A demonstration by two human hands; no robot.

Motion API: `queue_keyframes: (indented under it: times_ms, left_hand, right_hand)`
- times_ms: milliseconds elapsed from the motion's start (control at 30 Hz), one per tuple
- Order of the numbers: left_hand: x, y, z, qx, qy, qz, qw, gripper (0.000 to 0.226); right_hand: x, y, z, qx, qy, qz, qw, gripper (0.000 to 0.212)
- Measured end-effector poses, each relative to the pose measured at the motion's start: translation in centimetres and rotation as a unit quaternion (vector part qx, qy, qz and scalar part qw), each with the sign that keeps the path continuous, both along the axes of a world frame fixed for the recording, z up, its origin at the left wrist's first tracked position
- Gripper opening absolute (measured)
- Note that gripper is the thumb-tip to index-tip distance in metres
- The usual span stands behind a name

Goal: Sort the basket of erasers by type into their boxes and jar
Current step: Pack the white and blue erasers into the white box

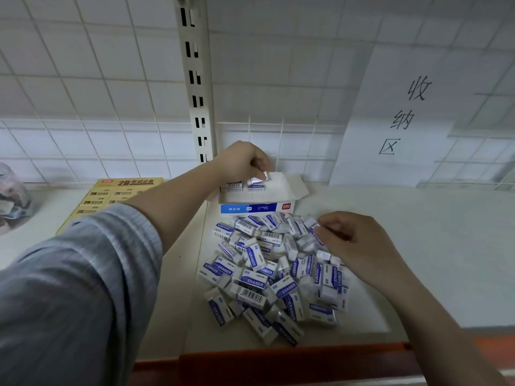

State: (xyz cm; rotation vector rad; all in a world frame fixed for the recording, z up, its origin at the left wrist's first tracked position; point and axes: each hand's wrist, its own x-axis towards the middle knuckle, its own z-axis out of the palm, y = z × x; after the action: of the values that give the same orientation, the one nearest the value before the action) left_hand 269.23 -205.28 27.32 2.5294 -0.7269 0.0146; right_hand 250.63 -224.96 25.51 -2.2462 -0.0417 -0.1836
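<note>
The left hand point(245, 160) pinches one eraser point(260, 176) over the open box point(289, 188), two erasers inside. Just before the box, the right hand point(354, 240) grips one eraser in the pile point(267, 274), too many to count.

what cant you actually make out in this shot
- Head view: how full the open box is; the left hand and the box walls hide it.
- Head view: the jar is cut off by the left edge and blurred; its contents are unreadable.
- Head view: whether the right hand pinches an eraser; its curled fingers cover the pile.
</note>
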Motion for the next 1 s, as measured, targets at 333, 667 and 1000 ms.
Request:
queue_keyframes:
  times_ms: [333,667,1000]
  left_hand:
    - [-1.0,1.2,-1.2,0.161,-0.111,-0.034,0.980,0.031]
    - [-2.3,0.8,-1.1,0.105,-0.102,0.042,0.988,0.023]
    - [-4.9,1.2,-0.2,0.067,-0.100,0.052,0.991,0.017]
  right_hand:
    - [-0.5,-0.7,-1.4,0.033,-0.011,-0.044,0.998,0.007]
    - [-0.7,-0.5,-1.6,0.056,-0.025,-0.041,0.997,0.008]
    - [-0.9,-0.4,0.4,0.077,-0.071,-0.030,0.994,0.021]
